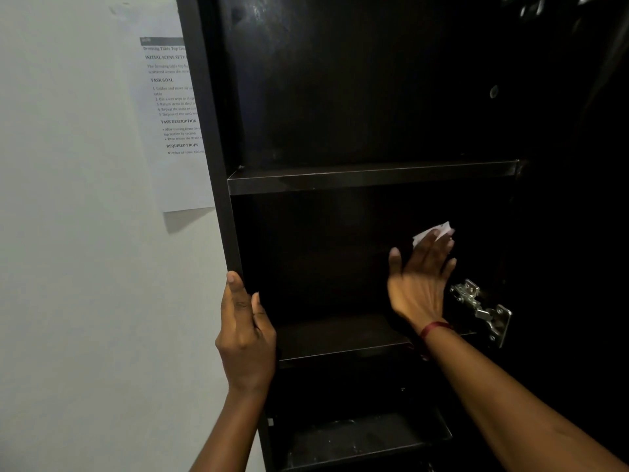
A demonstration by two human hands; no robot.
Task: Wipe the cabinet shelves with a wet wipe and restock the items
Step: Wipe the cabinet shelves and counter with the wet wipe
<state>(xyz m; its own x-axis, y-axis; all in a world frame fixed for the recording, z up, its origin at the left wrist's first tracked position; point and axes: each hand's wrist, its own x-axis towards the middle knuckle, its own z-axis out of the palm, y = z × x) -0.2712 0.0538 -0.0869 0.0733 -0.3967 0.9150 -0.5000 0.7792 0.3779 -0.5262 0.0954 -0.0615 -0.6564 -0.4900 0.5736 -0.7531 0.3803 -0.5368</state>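
Currently, a white wet wipe (pixel 439 230) is pressed against a dark inner surface of the cabinet's middle compartment, below the upper shelf (pixel 371 180), by the straight fingers of the right hand (pixel 420 284). The left side panel (pixel 218 165) is gripped at its front edge by the left hand (pixel 245 335).

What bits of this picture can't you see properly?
All in the head view:
- Wet wipe: mostly hidden under the right hand pressing it.
- Paper notice: its right part is hidden behind the side panel, and the print is too small to read.
- Left hand, holding that panel: some of its fingers are hidden behind the edge.
- Lowest shelf: too dark, and cut off by the picture's bottom edge.
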